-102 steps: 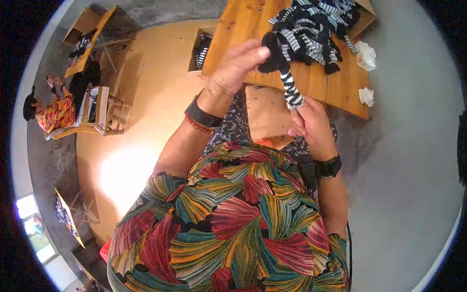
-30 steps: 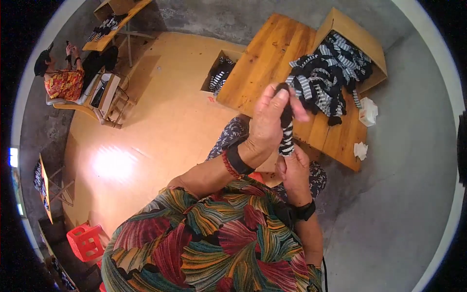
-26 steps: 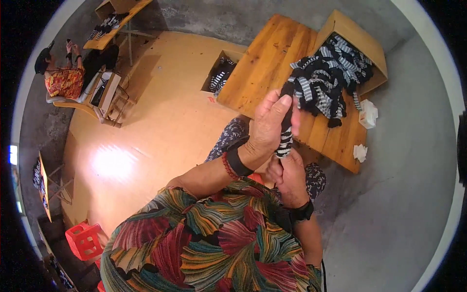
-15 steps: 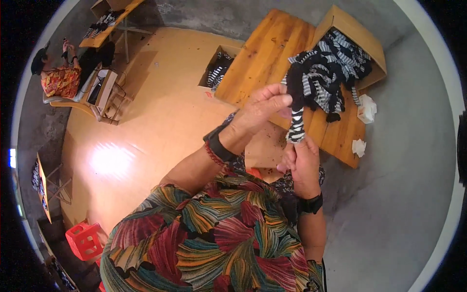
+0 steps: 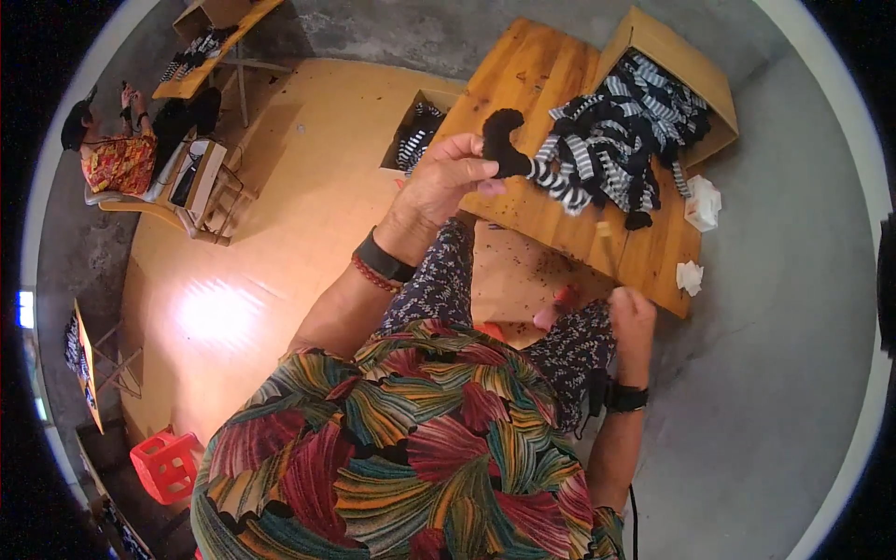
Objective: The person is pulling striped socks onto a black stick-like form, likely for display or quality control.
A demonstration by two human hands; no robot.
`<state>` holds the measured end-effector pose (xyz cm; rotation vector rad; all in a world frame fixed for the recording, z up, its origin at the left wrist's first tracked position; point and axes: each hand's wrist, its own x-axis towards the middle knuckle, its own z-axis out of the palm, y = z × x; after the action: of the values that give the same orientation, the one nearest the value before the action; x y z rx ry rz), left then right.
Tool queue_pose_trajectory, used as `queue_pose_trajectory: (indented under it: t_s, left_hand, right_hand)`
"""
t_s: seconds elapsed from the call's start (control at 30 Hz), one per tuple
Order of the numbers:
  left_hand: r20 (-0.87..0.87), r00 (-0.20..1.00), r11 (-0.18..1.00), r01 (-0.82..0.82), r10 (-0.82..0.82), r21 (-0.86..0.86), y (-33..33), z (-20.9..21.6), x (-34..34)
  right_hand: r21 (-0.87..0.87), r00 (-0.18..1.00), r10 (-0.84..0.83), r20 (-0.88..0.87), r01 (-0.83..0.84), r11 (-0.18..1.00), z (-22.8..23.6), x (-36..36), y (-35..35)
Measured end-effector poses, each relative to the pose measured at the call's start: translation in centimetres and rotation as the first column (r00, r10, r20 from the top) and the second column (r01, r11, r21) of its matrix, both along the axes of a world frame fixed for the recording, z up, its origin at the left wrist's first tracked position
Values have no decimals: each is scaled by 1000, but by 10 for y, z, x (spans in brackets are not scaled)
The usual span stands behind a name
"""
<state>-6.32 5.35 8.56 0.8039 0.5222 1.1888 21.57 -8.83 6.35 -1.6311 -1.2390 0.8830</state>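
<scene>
My left hand [image 5: 448, 182] is raised over the wooden table [image 5: 523, 84] and pinches a black-and-white striped sock [image 5: 551, 177] by its black toe. The sock stretches right toward a pile of similar socks [image 5: 635, 131] that spills from a cardboard box [image 5: 672, 47] lying on the table. My right hand [image 5: 633, 313] is lower, by my right knee at the table's near edge. Its fingers are closed around a thin pale stick [image 5: 607, 243] that points up toward the sock. It does not touch the sock.
An open box of striped socks [image 5: 415, 140] stands on the floor left of the table. Two crumpled white tissues [image 5: 702, 201] lie at the table's right end. Another person [image 5: 112, 154] sits at a far desk on the left. A red stool [image 5: 168, 464] stands behind me.
Both hands worked the sock together earlier. Now my left hand has carried it out over the table, and my right hand has let go of it and dropped toward my knee.
</scene>
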Motion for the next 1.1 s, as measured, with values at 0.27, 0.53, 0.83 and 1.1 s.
queue_pose_trajectory:
  t_s: [0.27,0.53,0.83,1.1]
  left_hand:
    - [205,899,911,407,-387,-64,-13,-4,15]
    - [-33,834,802,517,-550,-298,-45,-6,47]
    - [3,954,953,298,-299,-44,-36,-39,37]
    - [-160,950,962,274,-269,14,-68,-48,75]
  right_hand:
    - [1,987,-64,-145,65,998,31,-9,14]
    - [11,850,36,-525,-35,999,35,-61,38]
    - [28,552,32,-833,-16,999,28,-47,42]
    - [-31,623,-81,-778,91,995,18,-74,48]
